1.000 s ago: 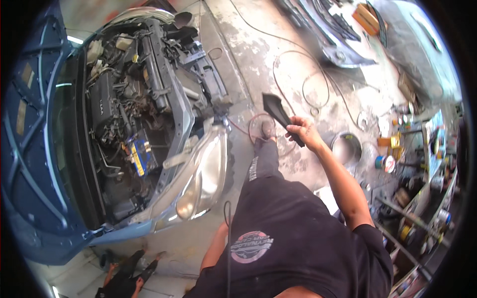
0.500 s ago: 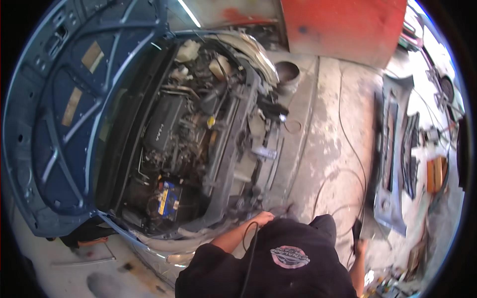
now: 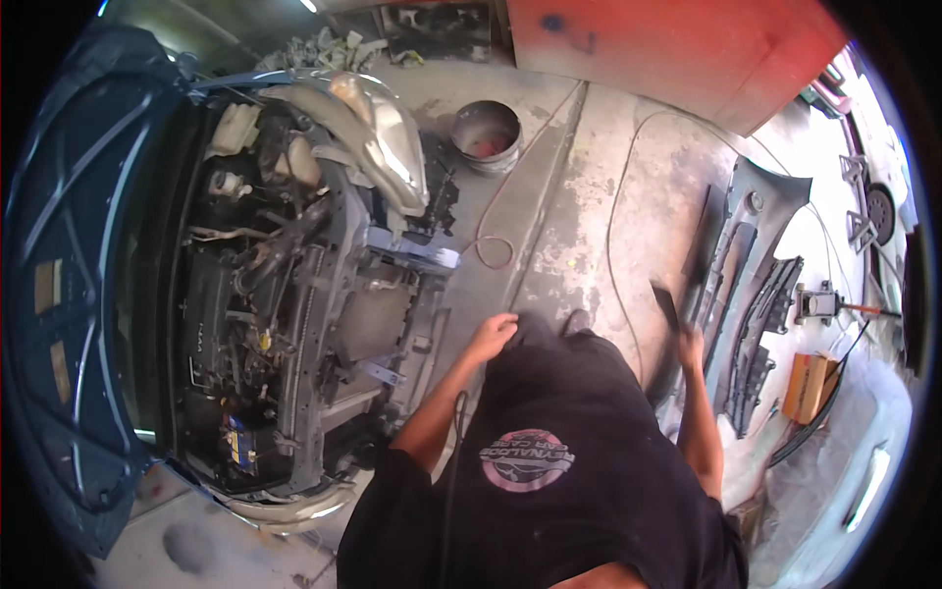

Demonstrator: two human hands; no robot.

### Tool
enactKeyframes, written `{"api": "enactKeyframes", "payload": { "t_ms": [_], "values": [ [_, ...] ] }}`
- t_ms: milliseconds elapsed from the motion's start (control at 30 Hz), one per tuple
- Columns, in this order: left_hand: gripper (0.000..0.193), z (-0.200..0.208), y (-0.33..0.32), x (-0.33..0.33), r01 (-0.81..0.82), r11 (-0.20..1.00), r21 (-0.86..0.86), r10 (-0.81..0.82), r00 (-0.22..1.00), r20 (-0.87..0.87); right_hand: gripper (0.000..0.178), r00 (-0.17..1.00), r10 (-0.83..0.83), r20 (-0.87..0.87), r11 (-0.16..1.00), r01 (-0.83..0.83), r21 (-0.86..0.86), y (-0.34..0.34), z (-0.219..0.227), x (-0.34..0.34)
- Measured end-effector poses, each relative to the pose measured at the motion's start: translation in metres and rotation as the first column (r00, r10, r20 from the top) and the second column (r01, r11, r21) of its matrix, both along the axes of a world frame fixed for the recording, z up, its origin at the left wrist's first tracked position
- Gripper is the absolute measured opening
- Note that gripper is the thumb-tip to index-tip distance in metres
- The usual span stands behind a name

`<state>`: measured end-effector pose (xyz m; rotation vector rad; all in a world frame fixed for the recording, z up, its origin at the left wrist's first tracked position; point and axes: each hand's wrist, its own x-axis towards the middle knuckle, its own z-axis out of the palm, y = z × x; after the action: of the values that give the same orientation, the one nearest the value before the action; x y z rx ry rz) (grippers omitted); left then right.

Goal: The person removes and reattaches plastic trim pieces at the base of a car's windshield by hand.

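My right hand (image 3: 690, 346) is closed round a dark flat piece (image 3: 666, 304) whose exact kind I cannot make out. It is beside a long blue-grey car bumper (image 3: 731, 250) that lies on the floor. In front of my dark trousers, my left hand (image 3: 494, 336) has its fingers curled together, and nothing shows in them. To its left is the front of a car with its bumper off, baring the radiator support (image 3: 312, 344) and the engine (image 3: 221, 304). The blue hood (image 3: 93, 226) is raised. A thin dark cord (image 3: 453, 461) runs along my left side.
A bucket (image 3: 487, 137) with something reddish inside stands beyond the headlight (image 3: 392, 147). Hoses (image 3: 612, 231) loop over the concrete floor. Black trim pieces (image 3: 760, 339), a floor jack (image 3: 816, 302), a cardboard box (image 3: 811, 388) and a pale-blue panel (image 3: 863, 481) are at the right. A red panel (image 3: 677, 49) stands at the back.
My view has shifted rightward and along the car, so the engine bay now sits farther left. The bucket shows more fully. My right hand, still on the dark piece, appears nearer the bumper.
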<state>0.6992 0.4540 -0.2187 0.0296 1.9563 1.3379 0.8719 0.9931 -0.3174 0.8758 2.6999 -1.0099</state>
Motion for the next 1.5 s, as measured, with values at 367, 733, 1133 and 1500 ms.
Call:
{"api": "enactKeyframes", "payload": {
  "t_ms": [367,733,1133,1500],
  "values": [
    [0.068,0.136,0.158,-0.344,-0.476,0.82,0.319,0.573,0.678,-0.46,0.037,0.372,0.683,-0.629,0.702,-0.572,0.424,-0.103,0.321,-0.575],
    [0.051,0.212,0.177,-0.64,-0.548,0.795,0.26,0.462,0.268,-0.846,0.038,0.109,0.771,-0.628,0.387,-0.863,0.325,-0.116,0.339,-0.882],
    [0.041,0.165,0.141,-0.829,-0.912,0.136,0.387,0.783,-0.141,-0.606,0.047,-0.018,0.785,-0.62,-0.019,-1.0,0.006,-0.212,0.323,-1.212],
    [0.033,0.201,0.067,-0.894,-0.884,-0.332,0.329,0.724,-0.463,-0.512,0.029,-0.138,0.684,-0.717,-0.343,-0.928,-0.148,-0.41,0.337,-1.325]
  ]
}}
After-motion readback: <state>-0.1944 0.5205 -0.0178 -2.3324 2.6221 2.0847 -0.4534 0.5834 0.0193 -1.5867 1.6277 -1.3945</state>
